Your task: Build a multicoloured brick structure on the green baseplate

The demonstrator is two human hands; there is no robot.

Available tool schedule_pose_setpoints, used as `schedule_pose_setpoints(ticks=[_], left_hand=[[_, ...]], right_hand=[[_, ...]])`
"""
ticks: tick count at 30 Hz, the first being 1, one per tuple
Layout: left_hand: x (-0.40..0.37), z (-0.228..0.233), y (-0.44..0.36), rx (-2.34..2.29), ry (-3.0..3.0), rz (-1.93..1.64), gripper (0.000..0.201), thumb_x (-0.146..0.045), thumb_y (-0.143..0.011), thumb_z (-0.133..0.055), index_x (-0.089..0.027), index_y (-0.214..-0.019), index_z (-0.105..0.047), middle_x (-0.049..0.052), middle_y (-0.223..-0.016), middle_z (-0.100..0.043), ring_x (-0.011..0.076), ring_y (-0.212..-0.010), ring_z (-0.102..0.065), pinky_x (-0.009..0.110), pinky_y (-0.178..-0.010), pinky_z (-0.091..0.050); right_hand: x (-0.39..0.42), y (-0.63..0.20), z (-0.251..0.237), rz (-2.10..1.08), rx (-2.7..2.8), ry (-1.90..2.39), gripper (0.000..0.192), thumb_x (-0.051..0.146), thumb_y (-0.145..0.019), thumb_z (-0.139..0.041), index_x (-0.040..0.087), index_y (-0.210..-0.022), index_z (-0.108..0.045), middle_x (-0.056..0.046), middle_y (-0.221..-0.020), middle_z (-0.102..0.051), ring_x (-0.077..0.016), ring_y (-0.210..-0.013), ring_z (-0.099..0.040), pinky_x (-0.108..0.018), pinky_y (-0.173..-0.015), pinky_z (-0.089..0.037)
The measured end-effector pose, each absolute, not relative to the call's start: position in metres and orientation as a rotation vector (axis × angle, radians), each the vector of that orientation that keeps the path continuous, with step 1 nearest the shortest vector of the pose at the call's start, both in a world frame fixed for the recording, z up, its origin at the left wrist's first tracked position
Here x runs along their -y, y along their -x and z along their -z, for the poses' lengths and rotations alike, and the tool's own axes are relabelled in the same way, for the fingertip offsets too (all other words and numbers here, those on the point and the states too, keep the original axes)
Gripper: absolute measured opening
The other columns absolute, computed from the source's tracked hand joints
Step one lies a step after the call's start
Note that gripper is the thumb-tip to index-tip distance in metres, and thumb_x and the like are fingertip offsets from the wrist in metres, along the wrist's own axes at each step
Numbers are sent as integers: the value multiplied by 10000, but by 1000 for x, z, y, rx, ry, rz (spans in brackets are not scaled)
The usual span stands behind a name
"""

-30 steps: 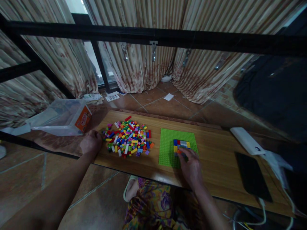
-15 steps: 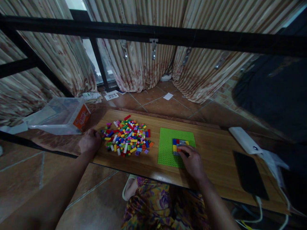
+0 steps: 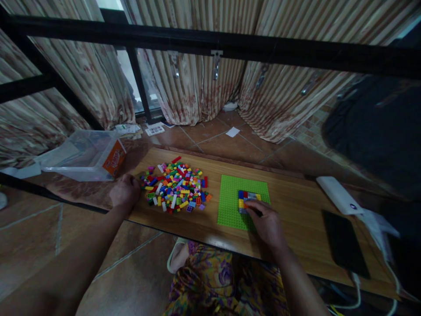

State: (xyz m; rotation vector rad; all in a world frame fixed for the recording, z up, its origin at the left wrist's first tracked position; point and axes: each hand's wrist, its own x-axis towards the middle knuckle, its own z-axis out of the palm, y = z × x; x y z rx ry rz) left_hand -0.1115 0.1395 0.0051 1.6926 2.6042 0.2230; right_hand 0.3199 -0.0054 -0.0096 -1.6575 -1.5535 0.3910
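Observation:
A bright green studded baseplate [image 3: 227, 206] lies on the wooden table. On it stands a small block of toy building bricks [image 3: 241, 195] in blue, red, yellow and grey. My right hand [image 3: 268, 221] reaches over this block, thumb and fingers pinched on an orange toy brick [image 3: 246, 205] at its near side; the fingers hide part of the block. My left hand [image 3: 126, 191] rests as a closed fist on the table's left end, beside a heap of loose toy bricks [image 3: 179, 186] in many colours. Nothing shows in that fist.
A clear plastic box [image 3: 79, 169] with an orange label stands beyond the left hand. At the right lie a black phone-like slab [image 3: 345, 243] and a white device [image 3: 338, 195] with cables. A black metal rail [image 3: 197, 41] crosses in front of the curtains [image 3: 204, 96].
The view has shifted slightly. My right hand stays at the brick block with its fingers in nearly the same pinch. My left fist has hardly moved.

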Motion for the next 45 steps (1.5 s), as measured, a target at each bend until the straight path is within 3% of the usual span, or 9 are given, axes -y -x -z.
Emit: schedule_pose_setpoints(ticks=[14, 24, 35, 45], left_hand=[[-139, -6, 111, -2601, -1691, -225, 315, -373, -899, -368, -202, -1035, -595, 142, -1089, -660, 322, -959, -626, 385, -713, -470], [-140, -4, 113, -2599, -1690, -200, 335, -382, -904, -360, -199, -1058, -595, 144, -1092, -660, 310, -972, -617, 372, -737, -467], [-140, -2, 112, -2610, -1712, -193, 358, -373, -911, -337, -191, -1077, -597, 156, -1070, -663, 329, -963, -625, 388, -729, -469], [-140, -6, 111, -2594, -1646, -214, 328, -367, -911, -378, -193, -1065, -610, 174, -1113, -651, 322, -1002, -621, 396, -784, -466]], right_hand=[[9, -321, 15, -341, 1505, 1650, 232, 325, -890, -511, 205, -908, -708, -88, -1010, -696, -211, -969, -640, -420, -934, -489], [23, -308, 26, -115, 1717, 1784, 390, 309, -956, -359, 193, -1194, -646, -126, -1218, -618, -264, -1121, -532, -484, -978, -449], [32, -292, 16, 81, 1951, 1997, 487, 415, -940, -428, 137, -1327, -530, -205, -1382, -492, -378, -1236, -436, -557, -970, -382], [30, -290, 13, 45, 1993, 1934, 531, 444, -929, -456, 143, -1365, -486, -190, -1398, -496, -356, -1268, -448, -538, -1025, -340]])
